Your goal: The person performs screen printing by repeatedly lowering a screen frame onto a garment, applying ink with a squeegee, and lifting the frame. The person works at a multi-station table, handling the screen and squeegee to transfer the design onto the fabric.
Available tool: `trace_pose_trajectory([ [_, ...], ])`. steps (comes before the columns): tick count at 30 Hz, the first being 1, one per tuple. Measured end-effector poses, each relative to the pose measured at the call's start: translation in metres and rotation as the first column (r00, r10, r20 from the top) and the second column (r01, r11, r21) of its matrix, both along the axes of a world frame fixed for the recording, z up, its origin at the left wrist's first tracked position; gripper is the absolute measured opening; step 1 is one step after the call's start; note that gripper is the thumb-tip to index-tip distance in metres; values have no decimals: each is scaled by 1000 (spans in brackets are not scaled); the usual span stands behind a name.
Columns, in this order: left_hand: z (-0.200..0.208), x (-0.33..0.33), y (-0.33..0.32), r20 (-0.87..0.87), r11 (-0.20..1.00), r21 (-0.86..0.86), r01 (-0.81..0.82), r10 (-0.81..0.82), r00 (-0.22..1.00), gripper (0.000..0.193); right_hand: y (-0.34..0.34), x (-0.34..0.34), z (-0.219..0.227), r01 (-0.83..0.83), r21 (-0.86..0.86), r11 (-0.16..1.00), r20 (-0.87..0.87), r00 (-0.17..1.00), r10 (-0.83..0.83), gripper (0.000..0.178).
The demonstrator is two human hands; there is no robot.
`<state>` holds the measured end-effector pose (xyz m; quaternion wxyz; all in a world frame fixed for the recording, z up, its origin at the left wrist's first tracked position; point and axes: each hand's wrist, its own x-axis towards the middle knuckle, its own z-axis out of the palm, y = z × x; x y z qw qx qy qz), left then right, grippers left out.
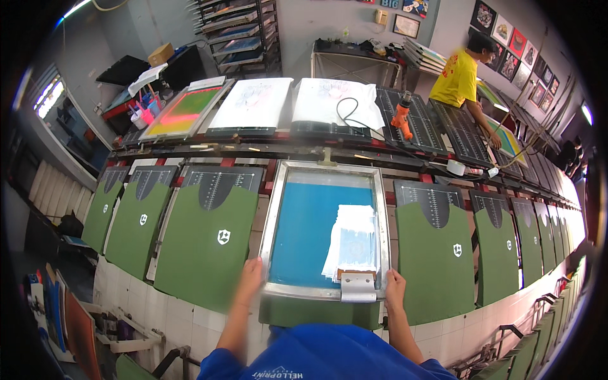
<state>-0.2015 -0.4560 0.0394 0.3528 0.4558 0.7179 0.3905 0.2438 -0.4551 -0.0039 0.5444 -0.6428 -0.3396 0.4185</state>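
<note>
A silk-screen printing frame [272, 209] with silver metal sides and blue mesh lies in front of me over a green shirt piece [304, 313]. My left hand [251, 273] is closed on the frame's near left side. On the near right side, my right hand [396, 286] grips the same frame. White ink [356, 221] is smeared over the right half of the mesh. A squeegee [358, 289] with a metal holder rests in the near right corner, close to my right hand. Most of the shirt piece beneath is hidden.
Green shirt pieces [202, 247] with white emblems lie on boards either side. Across the rail are white shirts [253, 104], an orange heat gun [402, 117] with a black cable, and a colourful screen [190, 111]. A person in yellow [457, 79] works at the far right.
</note>
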Motion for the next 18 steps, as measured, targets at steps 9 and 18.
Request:
trace_pose_trajectory([
  [9,-25,4,-3,601,944,-102,-315,311,736,55,2,-5,-23,49,-51,997,-79,995,-53,34],
  [18,-53,4,-4,602,874,-106,-473,435,669,44,-1,-8,-35,76,-73,994,-138,987,-85,29],
])
